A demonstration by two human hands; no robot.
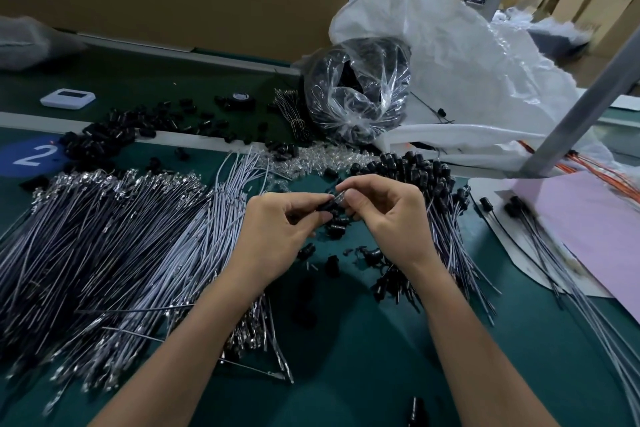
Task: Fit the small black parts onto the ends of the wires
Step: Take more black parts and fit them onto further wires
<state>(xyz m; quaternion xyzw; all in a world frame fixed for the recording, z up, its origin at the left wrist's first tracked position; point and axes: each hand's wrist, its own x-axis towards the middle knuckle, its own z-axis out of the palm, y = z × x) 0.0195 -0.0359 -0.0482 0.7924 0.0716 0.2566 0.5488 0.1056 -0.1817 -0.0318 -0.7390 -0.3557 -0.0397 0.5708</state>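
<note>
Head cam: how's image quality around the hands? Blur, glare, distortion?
Head view: left hand pinching the small black part and right hand pinching a small clear piece are fairly sharp; head view: wire pile smears toward the left edge; head view: glare streaks on the clear bag; head view: wide-angle distortion likely leans the metal post.

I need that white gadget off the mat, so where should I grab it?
Pinch the white gadget across its long near and far edges, coming from above: it lies flat on the green mat, thin and rectangular, both edges exposed.
</note>
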